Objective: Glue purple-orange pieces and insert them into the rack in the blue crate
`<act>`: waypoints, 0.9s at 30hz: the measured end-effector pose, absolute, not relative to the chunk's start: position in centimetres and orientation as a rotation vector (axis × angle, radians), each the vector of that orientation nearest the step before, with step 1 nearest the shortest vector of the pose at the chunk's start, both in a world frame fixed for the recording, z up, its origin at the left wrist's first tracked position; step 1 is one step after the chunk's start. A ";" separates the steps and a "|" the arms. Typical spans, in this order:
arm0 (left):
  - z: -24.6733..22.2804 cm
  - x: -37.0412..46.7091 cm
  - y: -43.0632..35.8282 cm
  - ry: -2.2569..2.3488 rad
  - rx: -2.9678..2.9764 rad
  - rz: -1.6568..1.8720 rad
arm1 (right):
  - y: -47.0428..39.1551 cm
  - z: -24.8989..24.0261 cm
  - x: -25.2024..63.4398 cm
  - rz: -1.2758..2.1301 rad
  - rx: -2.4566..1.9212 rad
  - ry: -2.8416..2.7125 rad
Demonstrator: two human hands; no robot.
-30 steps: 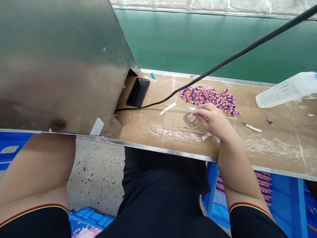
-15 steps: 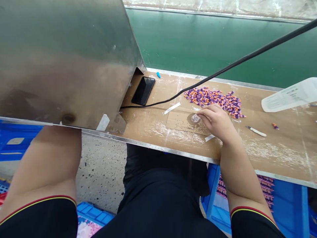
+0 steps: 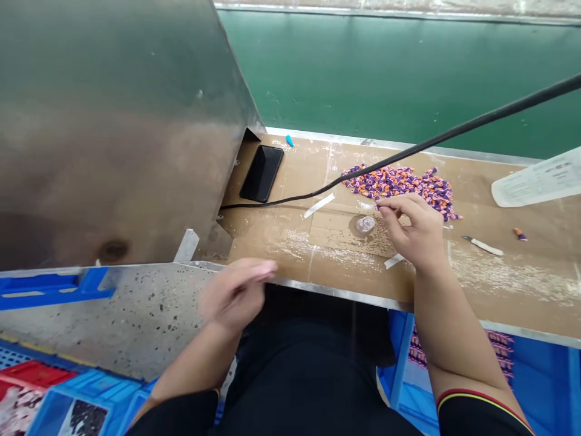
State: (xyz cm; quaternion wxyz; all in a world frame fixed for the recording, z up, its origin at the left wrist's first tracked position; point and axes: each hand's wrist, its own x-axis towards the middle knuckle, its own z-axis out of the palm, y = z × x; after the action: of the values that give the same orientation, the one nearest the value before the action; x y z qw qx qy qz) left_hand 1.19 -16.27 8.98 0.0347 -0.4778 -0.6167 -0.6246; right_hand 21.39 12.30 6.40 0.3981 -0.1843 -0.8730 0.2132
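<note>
My right hand [image 3: 415, 230] is over the cardboard, thumb and forefinger closed in a pinch at the near edge of a pile of small purple, orange and pink pieces [image 3: 399, 181]. A tiny dark bit shows at its fingertips, too small to name. Just left of those fingers a small clear round container [image 3: 365, 224] stands in a wet ring on the cardboard. My left hand [image 3: 236, 293], smeared by motion, hovers at the table's front edge. Its fingers are pressed together, with something pinkish at the tips that I cannot make out.
A black phone [image 3: 262, 173] lies beside the metal housing [image 3: 113, 139]. A black cable [image 3: 390, 160] crosses above the table. To the right are a small knife [image 3: 483, 245], a single piece [image 3: 520, 234] and a translucent bottle [image 3: 540, 180]. Blue crates [image 3: 535, 375] stand below.
My left hand has come out from behind the metal housing to the table's front edge. My right fingers have left the clear container and moved right, towards the pile. The view has shifted slightly.
</note>
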 end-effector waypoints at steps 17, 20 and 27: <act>3.8 3.5 -0.1 -2.431 -1.262 -3.146 | 10.4 6.0 20.3 1.113 -0.615 -1.794; 3.7 3.6 -0.4 -2.387 -1.199 -3.179 | 9.8 6.2 20.3 1.110 -0.561 -1.850; 3.0 3.7 -0.2 -2.124 -1.483 -2.860 | 9.3 6.7 20.7 1.053 -0.542 -2.014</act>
State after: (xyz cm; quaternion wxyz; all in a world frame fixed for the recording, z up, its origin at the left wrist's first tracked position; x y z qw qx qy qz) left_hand 3.73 -0.15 2.98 -0.3512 -0.3599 -0.5153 -0.6940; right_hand 20.66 9.33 6.69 0.3918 -0.2135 -0.7930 0.4147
